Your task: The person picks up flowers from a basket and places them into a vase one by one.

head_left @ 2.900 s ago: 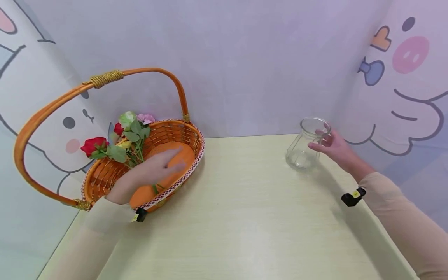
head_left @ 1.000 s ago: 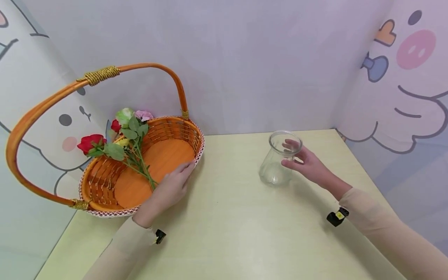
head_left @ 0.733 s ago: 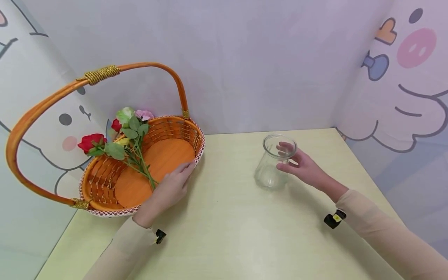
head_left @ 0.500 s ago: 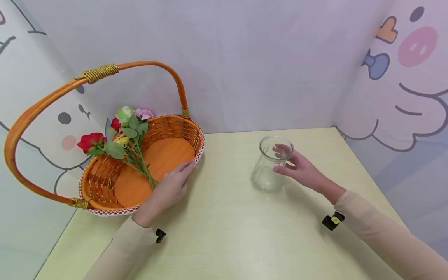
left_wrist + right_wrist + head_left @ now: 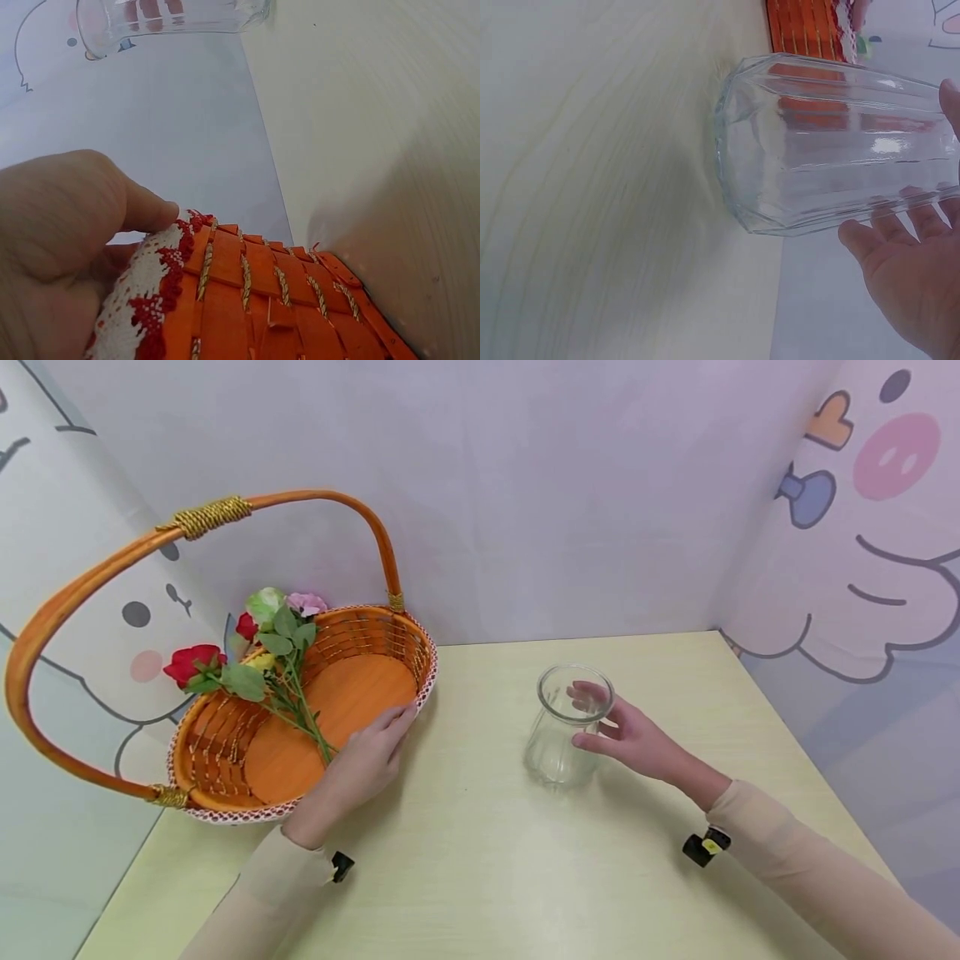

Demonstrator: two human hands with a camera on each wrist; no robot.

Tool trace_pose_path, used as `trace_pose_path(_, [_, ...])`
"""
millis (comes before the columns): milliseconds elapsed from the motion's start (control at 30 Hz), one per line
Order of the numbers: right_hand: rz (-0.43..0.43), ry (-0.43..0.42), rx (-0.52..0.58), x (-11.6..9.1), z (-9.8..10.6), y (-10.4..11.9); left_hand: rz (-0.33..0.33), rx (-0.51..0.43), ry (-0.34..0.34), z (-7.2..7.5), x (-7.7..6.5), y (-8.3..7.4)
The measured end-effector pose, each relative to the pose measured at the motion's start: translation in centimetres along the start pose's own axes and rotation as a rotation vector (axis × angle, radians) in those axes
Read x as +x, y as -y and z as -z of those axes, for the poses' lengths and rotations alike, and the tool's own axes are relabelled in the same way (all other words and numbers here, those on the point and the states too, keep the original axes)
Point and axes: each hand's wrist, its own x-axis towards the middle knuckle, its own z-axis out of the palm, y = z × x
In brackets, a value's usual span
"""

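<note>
At the left edge of the tabletop point(image 5: 465, 877), toward its back left corner, stands an orange woven basket point(image 5: 217, 752), its arched handle point(image 5: 318, 496) rising above it. Flowers lie inside: a large red rose point(image 5: 193, 666) leftmost, then a small red bloom point(image 5: 247, 626), a yellow one point(image 5: 262, 662), a pale green one point(image 5: 265, 607) and a pink one point(image 5: 306, 604). The blooms lie by the far left rim, and the stems slant toward the near rim. There the left hand point(image 5: 360, 764) grips the lace-trimmed rim. Farther right, well apart from the basket and short of the back edge, is a clear glass vase point(image 5: 557, 756), upright. The right hand point(image 5: 633, 743) holds it below the mouth from the right, thumb nearer, fingers round the far side. Whether its base touches the tabletop I cannot tell.
</note>
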Motion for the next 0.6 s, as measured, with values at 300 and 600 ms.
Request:
trace_pose_path(300, [0.003, 0.01, -0.027, 0.1, 0.0, 0.3, -0.012, 0.016, 0.002, 0.5, 0.0, -0.1])
trace_pose_path(600, [0.017, 0.034, -0.036, 0.0, 0.2, 0.0, 0.089, 0.058, 0.17, 6.2, 1.4, 0.1])
